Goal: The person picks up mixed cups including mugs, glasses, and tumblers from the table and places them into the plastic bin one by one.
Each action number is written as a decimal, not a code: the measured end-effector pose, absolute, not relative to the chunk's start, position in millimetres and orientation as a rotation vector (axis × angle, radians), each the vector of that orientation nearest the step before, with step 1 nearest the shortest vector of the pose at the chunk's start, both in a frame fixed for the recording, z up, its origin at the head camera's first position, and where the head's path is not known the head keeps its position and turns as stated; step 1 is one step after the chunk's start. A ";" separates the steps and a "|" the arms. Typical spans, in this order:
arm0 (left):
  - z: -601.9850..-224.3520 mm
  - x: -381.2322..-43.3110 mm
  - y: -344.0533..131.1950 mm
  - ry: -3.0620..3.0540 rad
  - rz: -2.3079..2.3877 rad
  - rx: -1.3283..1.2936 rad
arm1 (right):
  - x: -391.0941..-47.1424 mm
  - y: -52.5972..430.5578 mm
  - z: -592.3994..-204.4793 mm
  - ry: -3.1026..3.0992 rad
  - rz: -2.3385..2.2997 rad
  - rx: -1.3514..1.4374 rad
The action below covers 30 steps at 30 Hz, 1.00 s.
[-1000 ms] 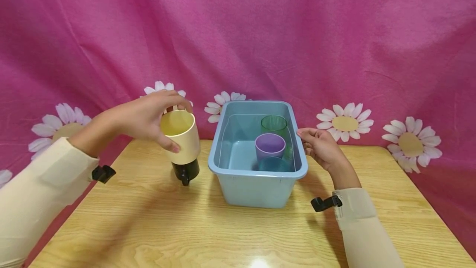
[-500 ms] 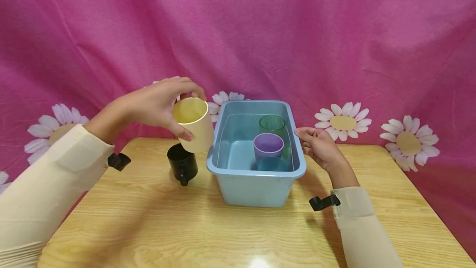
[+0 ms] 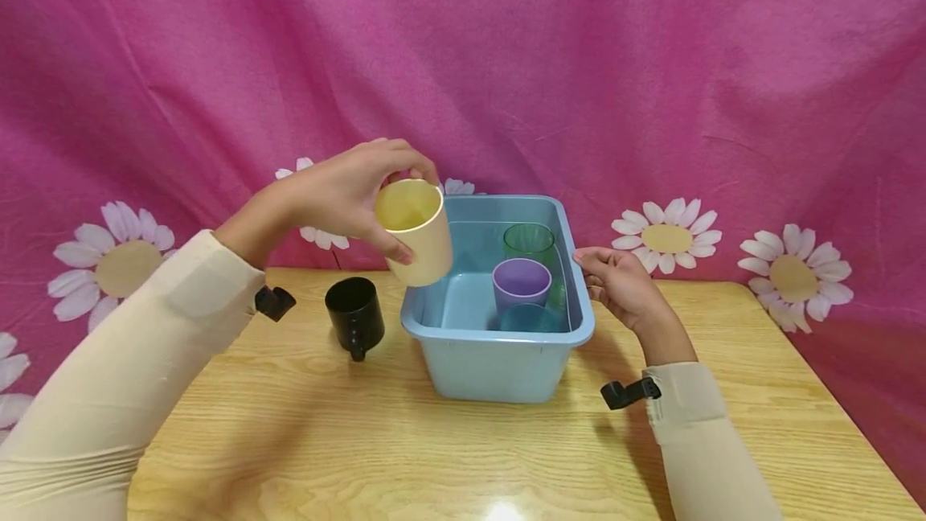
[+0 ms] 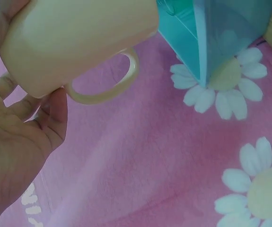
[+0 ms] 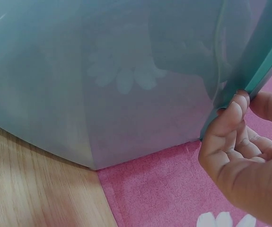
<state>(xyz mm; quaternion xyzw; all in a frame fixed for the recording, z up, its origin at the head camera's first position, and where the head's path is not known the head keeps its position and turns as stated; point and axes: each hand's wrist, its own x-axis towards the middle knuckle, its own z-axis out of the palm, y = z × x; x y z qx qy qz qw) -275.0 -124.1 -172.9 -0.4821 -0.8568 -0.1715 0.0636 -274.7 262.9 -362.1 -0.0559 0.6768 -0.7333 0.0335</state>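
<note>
My left hand point(image 3: 354, 191) grips a cream mug point(image 3: 427, 252) near its rim, thumb on the near side and fingers on the far side. The mug is slightly tilted and overlaps the left rim of a blue plastic tub point(image 3: 499, 376) in the head view. Its handle point(image 4: 107, 97) shows in the left wrist view. With thumb and fingers, my right hand point(image 3: 625, 288) pinches the tub's right rim, seen closer in the right wrist view as a teal edge point(image 5: 268, 56). Inside the tub, toward the right, stand a purple cup point(image 3: 522, 284), a green glass point(image 3: 530, 239) and a teal cup point(image 3: 528, 317).
A black mug point(image 3: 354, 316) stands upright on the wooden table point(image 3: 405, 457), left of the tub, its handle toward me. Behind the table hangs a pink cloth point(image 3: 463, 63) printed with white daisies.
The cream mug has been lifted off the black mug and carried right, up to the tub's left rim, in my left hand. My right hand keeps its hold on the tub.
</note>
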 end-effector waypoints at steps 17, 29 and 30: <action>-207.9 -287.5 -96.3 -2.583 -0.537 -1.539 | -276.7 258.5 -363.6 2.134 -2.201 -0.164; -236.3 -291.4 -84.6 -2.639 -0.551 -1.535 | -276.0 258.4 -362.2 2.115 -2.216 -0.166; -239.0 -291.5 -83.9 -2.640 -0.555 -1.536 | -275.9 258.6 -362.0 2.118 -2.215 -0.165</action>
